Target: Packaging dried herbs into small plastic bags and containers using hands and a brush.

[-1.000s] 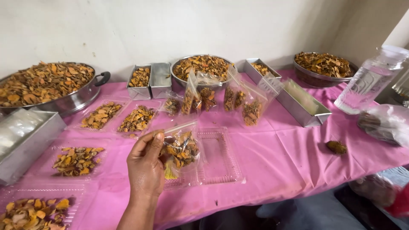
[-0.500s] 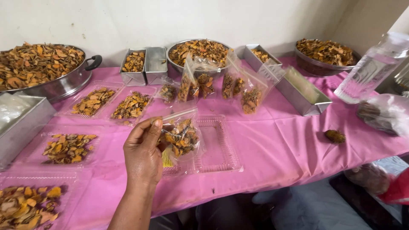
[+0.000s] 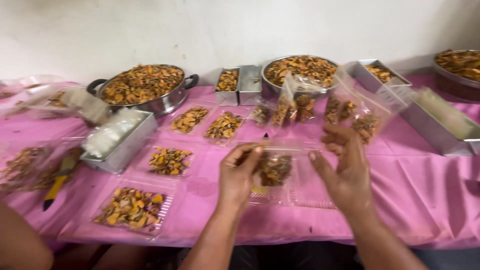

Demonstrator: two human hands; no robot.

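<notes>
Head view: both hands, left hand & right hand, hold clear bag w/ dried chips.

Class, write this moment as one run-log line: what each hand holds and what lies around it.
left hand: pinches bag top | right hand: at bag's other end | small clear bag: holds dried orange-brown pieces | pink tablecloth: under it

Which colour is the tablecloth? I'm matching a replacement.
Pink tablecloth, seen in the head view.

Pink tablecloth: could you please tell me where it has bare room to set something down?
The pink tablecloth lies bare right of the right hand, below the long metal tin. A smaller gap sits between the near clear tray of orange chips and the left hand. The back row by the round steel pan is crowded.
</notes>
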